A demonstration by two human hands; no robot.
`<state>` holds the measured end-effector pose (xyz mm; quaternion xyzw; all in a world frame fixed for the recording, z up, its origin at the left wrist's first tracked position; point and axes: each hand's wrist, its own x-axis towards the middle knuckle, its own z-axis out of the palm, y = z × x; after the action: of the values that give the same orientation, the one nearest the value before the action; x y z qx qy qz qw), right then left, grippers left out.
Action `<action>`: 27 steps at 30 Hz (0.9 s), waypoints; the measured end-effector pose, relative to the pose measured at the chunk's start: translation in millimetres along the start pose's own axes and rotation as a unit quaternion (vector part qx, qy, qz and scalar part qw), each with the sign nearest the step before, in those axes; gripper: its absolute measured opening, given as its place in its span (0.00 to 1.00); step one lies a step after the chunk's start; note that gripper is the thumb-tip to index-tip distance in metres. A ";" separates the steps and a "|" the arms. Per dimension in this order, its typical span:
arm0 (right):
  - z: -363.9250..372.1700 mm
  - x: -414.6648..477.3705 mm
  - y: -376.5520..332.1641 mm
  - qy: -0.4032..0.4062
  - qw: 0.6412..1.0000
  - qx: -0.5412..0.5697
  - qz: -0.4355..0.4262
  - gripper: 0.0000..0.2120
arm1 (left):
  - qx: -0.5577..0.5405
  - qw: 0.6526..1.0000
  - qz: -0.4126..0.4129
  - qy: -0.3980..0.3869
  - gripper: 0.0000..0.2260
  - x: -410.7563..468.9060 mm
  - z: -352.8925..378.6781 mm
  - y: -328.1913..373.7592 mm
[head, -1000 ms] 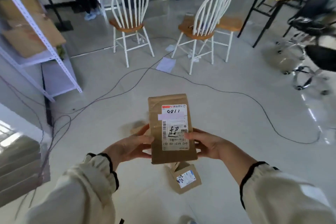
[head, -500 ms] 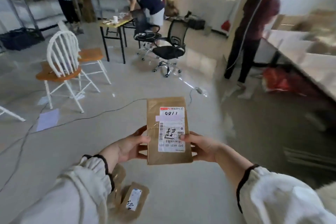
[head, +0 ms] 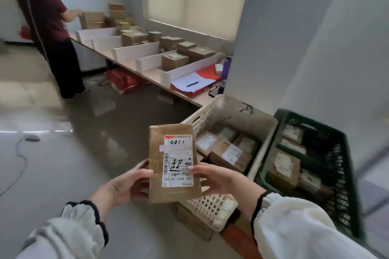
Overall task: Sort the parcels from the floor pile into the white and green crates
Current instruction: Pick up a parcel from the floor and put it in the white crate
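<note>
Brown parcel [head: 172,162] is up in the air, held btwn both hands in front of the person. It is upright w/ its white shipping label [head: 179,160] facing the camera, print upside down. Left hand [head: 124,185] grips the parcel's left edge, thumb on the front, fingers [head: 139,189] curled round behind. Right hand [head: 219,178] grips the right edge w/ the thumb pressed on the label's lower part; its other fingers are behind the parcel, mostly hidden. Both sleeves are cream w/ dark cuffs.

The parcel hangs above the floor [head: 63,164], at the white crate's [head: 229,111] near-left side and overlapping its rim in this view. It is not inside either crate. The white crate holds several labelled parcels [head: 231,153] lying flat. Green crate [head: 339,166] stands right beside it on the right; can't tell if they touch. It also holds boxed parcels [head: 284,166]. A cardboard box [head: 193,225] lies on the floor by the white crate's near corner, below the held parcel.

Bkgd: a long table [head: 152,75] runs along the wall, split by white dividers [head: 136,51] into bays w/ cartons [head: 174,61] in them. The nearest bay has white paper w/ a pen [head: 192,84] on a red sheet. A person in a dark red top [head: 48,17] stands at the table's far end, hands at an open carton. A red bag [head: 124,82] lies under the table & a grey cable [head: 21,160] trails on the floor at left. Picture edges are blurred.
</note>
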<state>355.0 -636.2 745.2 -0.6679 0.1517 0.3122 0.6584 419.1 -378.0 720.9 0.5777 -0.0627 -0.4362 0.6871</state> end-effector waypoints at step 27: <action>-184.9 142.1 88.9 0.375 0.810 0.394 0.221 0.11 | 0.140 0.904 -0.382 -0.135 0.17 393.1 42.2 -25.2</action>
<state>448.5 -794.5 576.4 -0.3651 0.6404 0.0885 0.6699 621.3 -672.1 549.0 0.5835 0.0105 -0.7255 0.3649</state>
